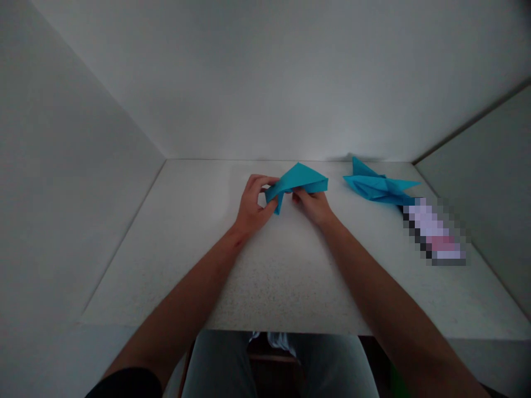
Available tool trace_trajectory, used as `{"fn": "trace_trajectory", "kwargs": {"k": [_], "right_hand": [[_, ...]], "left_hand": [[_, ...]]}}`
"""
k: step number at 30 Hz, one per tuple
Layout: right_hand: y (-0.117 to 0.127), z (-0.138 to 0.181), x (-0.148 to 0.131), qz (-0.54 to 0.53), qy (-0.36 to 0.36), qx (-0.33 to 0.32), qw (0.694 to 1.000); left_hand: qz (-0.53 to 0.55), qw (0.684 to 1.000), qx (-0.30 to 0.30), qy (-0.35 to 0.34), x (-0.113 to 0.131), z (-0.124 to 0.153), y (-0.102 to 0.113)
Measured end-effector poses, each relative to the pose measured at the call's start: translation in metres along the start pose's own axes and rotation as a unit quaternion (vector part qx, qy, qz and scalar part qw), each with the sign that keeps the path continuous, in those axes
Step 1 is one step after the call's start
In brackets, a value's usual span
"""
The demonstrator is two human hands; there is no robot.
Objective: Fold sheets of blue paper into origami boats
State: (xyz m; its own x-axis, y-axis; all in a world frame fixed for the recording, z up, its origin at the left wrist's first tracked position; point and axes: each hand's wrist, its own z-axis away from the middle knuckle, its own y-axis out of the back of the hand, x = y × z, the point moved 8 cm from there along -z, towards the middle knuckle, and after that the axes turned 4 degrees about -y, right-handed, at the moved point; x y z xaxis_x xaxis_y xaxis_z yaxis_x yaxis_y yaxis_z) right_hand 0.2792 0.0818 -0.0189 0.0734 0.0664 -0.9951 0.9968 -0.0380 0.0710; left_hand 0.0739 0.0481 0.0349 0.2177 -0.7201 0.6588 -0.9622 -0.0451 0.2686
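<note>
I see my left grip (253,205) pinching angular, folded turquoise paper (301,176), my right grip (314,207) clamped on its underside, pale speckled table (274,282).

Dim grey light leaves the counter (269,287) muted, with soft shadows beside the forearms (203,279). The upper right corner darkens; the folded blue paper (301,176) reads fairly sharp, while coarse pixel blocks obscure a phone-like object (433,232).
</note>
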Motion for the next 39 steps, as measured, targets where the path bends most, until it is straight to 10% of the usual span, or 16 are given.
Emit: {"fn": "trace_trajectory", "kwargs": {"k": [16,24,39], "right_hand": [[-0.004,0.006,-0.008,-0.090,-0.001,-0.034,0.995],[-0.006,0.006,-0.012,-0.064,-0.014,-0.039,0.997],[-0.002,0.005,-0.021,-0.073,0.046,-0.041,0.995]], "left_hand": [[0.009,0.981,0.110,0.158,-0.040,0.004,0.018],[-0.038,0.999,0.026,-0.027,0.012,-0.006,0.011],[-0.144,0.986,0.024,0.075,-0.011,-0.001,0.014]]}}
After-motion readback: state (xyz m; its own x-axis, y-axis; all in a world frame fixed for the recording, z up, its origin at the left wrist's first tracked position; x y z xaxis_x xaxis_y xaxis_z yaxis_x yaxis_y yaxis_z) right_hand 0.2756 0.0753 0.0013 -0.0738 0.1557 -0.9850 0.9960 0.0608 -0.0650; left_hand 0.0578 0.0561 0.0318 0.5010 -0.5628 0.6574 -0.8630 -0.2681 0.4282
